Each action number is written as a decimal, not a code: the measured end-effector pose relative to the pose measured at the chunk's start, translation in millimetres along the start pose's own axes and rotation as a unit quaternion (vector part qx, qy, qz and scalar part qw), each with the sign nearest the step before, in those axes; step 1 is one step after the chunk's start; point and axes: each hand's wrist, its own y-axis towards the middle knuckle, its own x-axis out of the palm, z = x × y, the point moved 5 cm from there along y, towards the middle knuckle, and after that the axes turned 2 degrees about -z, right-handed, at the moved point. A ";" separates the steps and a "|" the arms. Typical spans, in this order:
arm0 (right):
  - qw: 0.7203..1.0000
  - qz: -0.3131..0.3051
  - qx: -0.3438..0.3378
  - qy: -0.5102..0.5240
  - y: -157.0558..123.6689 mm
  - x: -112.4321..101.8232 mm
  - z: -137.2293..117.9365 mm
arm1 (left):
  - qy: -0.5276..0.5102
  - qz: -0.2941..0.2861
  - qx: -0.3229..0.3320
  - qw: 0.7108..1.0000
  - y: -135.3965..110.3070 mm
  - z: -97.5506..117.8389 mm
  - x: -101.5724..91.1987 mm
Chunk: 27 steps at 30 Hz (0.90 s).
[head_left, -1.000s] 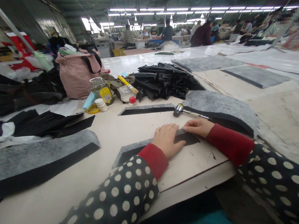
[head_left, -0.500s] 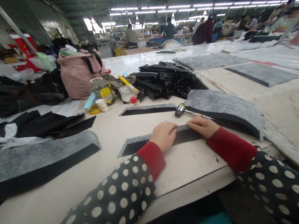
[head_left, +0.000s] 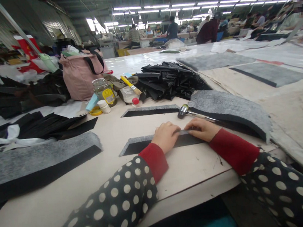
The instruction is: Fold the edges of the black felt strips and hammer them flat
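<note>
So the black-and-grey strip [head_left: 137, 147] is lying flat on the pale tabletop [head_left: 177, 176] under both hands, poking out past the left one, and I'd guess it's light, soft and bendy, not very slippery or fragile, so best held by the far grey edge. The left hand [head_left: 166, 137] and right hand [head_left: 201, 129] are both down on it, slightly apart, fingers bent near that edge, though I can't tell if they're pinching or just pressing. Just beyond the right there's a hammer [head_left: 192, 114], with another strip [head_left: 152, 111] past the left.
</note>
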 end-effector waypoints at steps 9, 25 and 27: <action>1.000 0.017 -0.017 -0.010 -3.4 -3.0 -8.4 | -0.017 0.016 0.021 1.000 0.8 -1.7 -0.9; 0.978 0.008 -0.099 -0.183 -8.0 -2.7 -33.9 | 0.109 -0.001 0.091 0.990 -2.6 16.2 -5.8; 0.969 -0.012 -0.094 -0.228 -8.4 -1.6 -41.8 | 0.139 -0.015 0.106 0.985 -4.1 19.7 -6.7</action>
